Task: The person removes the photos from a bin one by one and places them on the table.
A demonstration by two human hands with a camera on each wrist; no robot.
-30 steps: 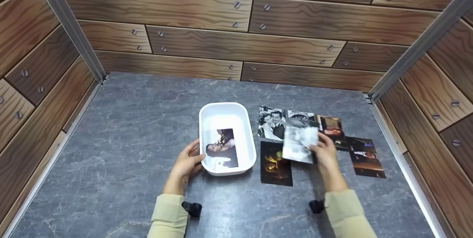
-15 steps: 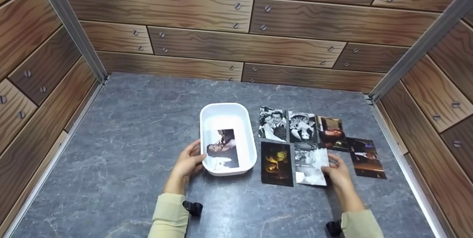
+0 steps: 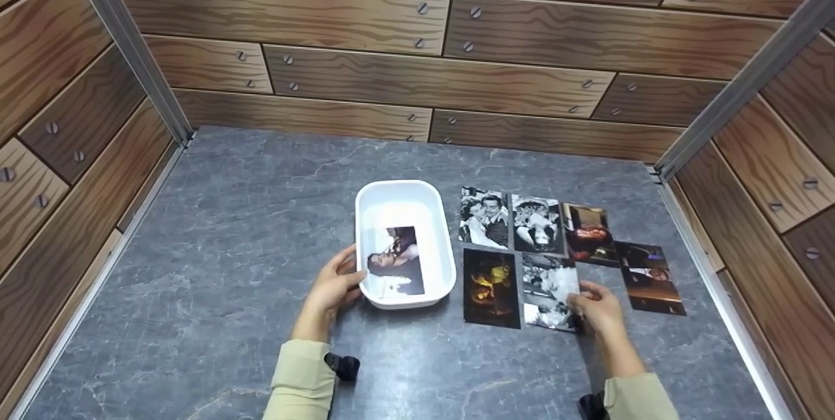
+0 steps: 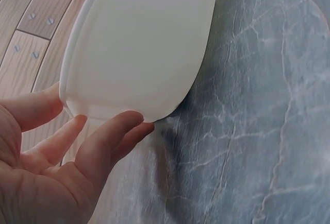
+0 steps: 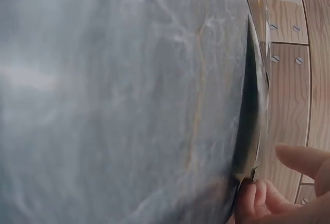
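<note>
My left hand [image 3: 333,283] holds the near left corner of a white plastic tub [image 3: 406,300], thumb at the rim and fingers along the outer wall. In the left wrist view the fingertips press the tub's side [image 4: 139,44]. One colour photo [image 3: 398,260] lies inside on the bottom. My right hand [image 3: 600,309] is at the right edge of a black-and-white photo [image 3: 548,289] in the front row. In the right wrist view fingertips [image 5: 247,195] touch that photo's slightly raised edge [image 5: 262,116], while the thumb [image 5: 294,157] stands apart from it.
Left of that photo lies a dark, yellowish photo [image 3: 490,289]. Behind are two black-and-white photos, left [image 3: 484,218] and right [image 3: 537,224], then a reddish-brown photo [image 3: 589,234]. Another colour photo [image 3: 651,278] lies far right. Plank-patterned walls [image 3: 417,74] bound the grey marbled table [image 3: 248,224].
My right hand has brought the black-and-white photo down and right, from over the others to beside the dark photo, and its thumb now stands off it. The left hand stays on the tub.
</note>
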